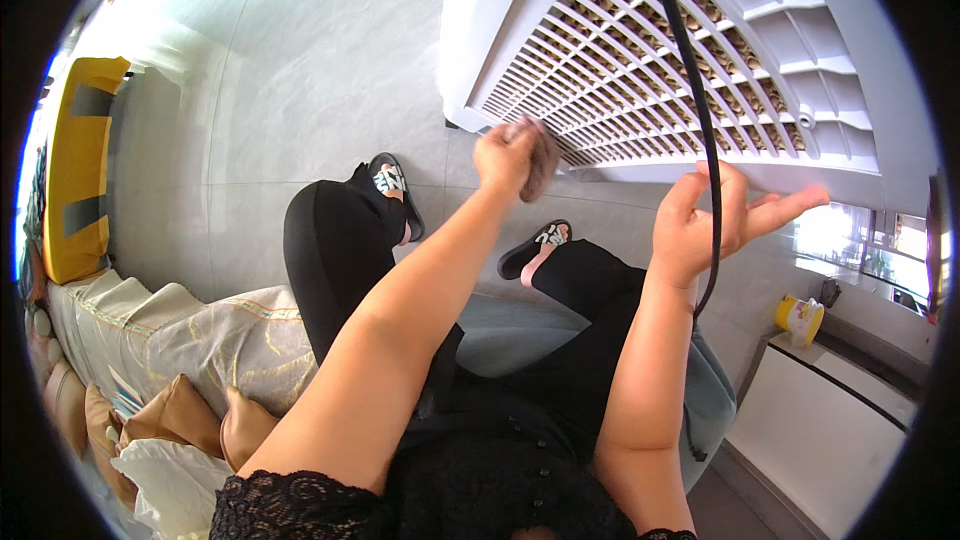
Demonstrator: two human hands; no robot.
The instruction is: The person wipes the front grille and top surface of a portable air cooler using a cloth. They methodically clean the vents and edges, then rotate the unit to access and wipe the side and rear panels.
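Note:
A large white plastic appliance, like an air cooler [850,140], stands in front of me on the right. Brown honeycomb-like material shows behind its slatted grille [600,70]. My left hand [503,162] is closed on a crumpled grey-brown cloth [541,160] at the grille's lower left corner. By the housing's lower edge is my right hand [705,220], its fingers apart, some bent and one stretched out to the right. A black cable [688,40] runs down across the grille and passes in front of this hand; I see no grip on it.
Grey tiled floor [300,60] lies ahead and left. Beside me on the left is a cloth-covered seat [210,335] with brown cushions [180,415] and a white plastic bag [175,485]. A yellow object [80,170] stands beyond. To the right, a yellow tub [800,318] sits on a white cabinet [810,420].

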